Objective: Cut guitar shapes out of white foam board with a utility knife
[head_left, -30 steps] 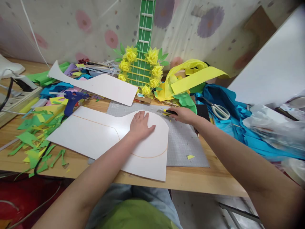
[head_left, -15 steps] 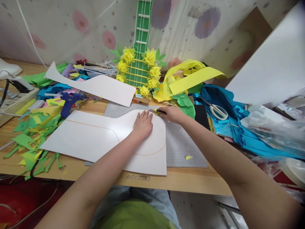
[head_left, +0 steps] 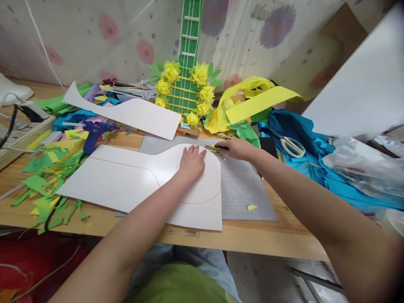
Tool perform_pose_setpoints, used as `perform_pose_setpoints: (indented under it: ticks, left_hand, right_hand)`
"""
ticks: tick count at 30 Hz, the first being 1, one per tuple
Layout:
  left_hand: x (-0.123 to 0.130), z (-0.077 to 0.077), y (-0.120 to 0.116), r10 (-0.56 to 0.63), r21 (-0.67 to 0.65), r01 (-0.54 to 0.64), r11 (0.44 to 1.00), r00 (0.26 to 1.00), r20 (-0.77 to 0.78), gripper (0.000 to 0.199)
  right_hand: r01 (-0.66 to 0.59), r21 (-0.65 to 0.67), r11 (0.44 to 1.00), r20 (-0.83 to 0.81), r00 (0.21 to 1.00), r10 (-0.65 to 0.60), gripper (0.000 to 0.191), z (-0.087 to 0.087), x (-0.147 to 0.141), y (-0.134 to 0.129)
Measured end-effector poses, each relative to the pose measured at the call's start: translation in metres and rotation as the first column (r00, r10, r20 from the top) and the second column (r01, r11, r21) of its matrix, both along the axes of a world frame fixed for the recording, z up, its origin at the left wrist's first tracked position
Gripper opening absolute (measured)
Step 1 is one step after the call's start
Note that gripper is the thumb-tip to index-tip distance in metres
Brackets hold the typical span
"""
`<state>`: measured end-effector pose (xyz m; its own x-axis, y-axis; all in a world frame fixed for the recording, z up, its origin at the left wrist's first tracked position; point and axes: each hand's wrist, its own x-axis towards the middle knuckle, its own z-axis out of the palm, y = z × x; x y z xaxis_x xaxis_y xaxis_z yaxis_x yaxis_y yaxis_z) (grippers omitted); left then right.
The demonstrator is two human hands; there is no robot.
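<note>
A white board (head_left: 126, 181) with an orange curved line and a curved far edge lies partly on a grey cutting mat (head_left: 243, 189). My left hand (head_left: 193, 162) rests flat on the board near that curved edge, fingers spread. Closed round a yellow and black utility knife (head_left: 217, 147), my right hand (head_left: 236, 149) is just past the board's far right curve, the blade pointing left beside the edge. Behind lies a curved white offcut (head_left: 135, 115).
A green paper guitar (head_left: 186, 88) with yellow flowers stands at the back. A blue glue gun (head_left: 94, 134) and green scraps (head_left: 47, 189) lie left. White-handled scissors (head_left: 293, 147) rest on blue paper at right. Yellow paper (head_left: 261, 105) lies behind.
My right hand and the knife have moved slightly right, away from my left hand's fingertips. The whole view has shifted a little. My left hand stays on the board.
</note>
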<state>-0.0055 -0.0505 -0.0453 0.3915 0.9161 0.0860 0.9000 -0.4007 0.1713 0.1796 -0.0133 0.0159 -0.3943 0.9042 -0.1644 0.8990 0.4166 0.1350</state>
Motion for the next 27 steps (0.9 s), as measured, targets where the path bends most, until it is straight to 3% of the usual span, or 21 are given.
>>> perform_pose_setpoints:
  ticks: [12,27]
  left_hand:
    - [0.001,0.004,-0.002,0.016,-0.043,-0.016,0.999,1.0,0.0,0.049]
    - [0.002,0.005,-0.003,0.014,-0.05,-0.014,0.999,1.0,0.004,0.05]
  right_hand:
    - [0.083,-0.113,0.99,-0.056,0.994,-0.09,0.044,-0.006,0.009,-0.011]
    - [0.134,-0.13,0.982,-0.086,0.986,-0.146,0.033,-0.005,0.006,-0.042]
